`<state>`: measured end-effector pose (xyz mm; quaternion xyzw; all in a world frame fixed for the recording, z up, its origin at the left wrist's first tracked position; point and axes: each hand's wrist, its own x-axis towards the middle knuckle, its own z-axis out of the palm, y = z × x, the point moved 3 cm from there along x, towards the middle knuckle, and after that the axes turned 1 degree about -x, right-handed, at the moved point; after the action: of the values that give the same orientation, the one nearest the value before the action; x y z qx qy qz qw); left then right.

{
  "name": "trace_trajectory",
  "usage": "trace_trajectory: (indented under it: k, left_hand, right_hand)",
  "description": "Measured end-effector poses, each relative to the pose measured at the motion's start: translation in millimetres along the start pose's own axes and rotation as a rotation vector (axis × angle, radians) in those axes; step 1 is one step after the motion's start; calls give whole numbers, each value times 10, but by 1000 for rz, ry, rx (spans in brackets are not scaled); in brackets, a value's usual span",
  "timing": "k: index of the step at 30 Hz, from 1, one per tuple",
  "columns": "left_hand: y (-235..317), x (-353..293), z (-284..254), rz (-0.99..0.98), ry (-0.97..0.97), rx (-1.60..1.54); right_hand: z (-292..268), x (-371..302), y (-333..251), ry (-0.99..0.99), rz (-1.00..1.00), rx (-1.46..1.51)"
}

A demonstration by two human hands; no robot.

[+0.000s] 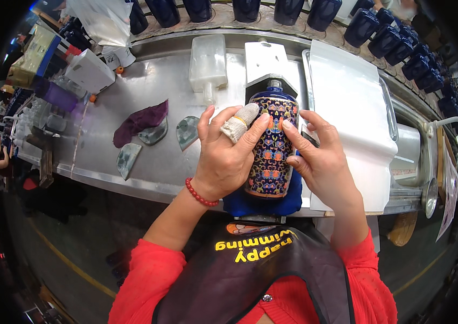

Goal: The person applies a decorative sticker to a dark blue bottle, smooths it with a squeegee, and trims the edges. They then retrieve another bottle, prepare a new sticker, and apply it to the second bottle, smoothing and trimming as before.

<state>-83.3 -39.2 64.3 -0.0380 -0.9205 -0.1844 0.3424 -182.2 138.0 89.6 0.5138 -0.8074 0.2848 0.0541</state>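
1. Here's the broad, silvery metal worktable (pixel 94 146), spanning the whole scene.
2. On its right, a long, smooth white sheet (pixel 348 119).
3. Centre stage, the glossy dark-blue bottle with a multicoloured floral pattern (pixel 272 156), between both hands, neck pointing away from the person.
4. The left hand (pixel 223 156), fingers loosely spread, sets a fingertip on the pattern's upper left.
5. The right hand (pixel 321 154), unclenched too, touches from the other side.
6. Further back, a clear, frosted, square-bodied bottle (pixel 208 62).
7. Leftward, a crumpled purple cloth (pixel 139 124).
8. On one left finger, a whitish fabric cover (pixel 234 129).
9. Smallest, a red bead bracelet (pixel 201 194)!
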Motion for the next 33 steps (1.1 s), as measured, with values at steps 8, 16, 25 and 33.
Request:
trace_trajectory:
  k: [8, 16, 25, 33]
  left_hand:
    - [-14, -69, 26, -14, -32, 6]
    - [17, -148, 24, -24, -39, 24]
    - [122, -218, 7, -43, -51, 20]
    - [190, -329, -52, -49, -51, 2]
  right_hand:
    - [41, -71, -21, -2, 13, -3]
    - [46, -182, -71, 4, -3, -7]
    - [80, -249, -111, -3, -17, -10]
    - [59, -310, -165, 17, -37, -10]
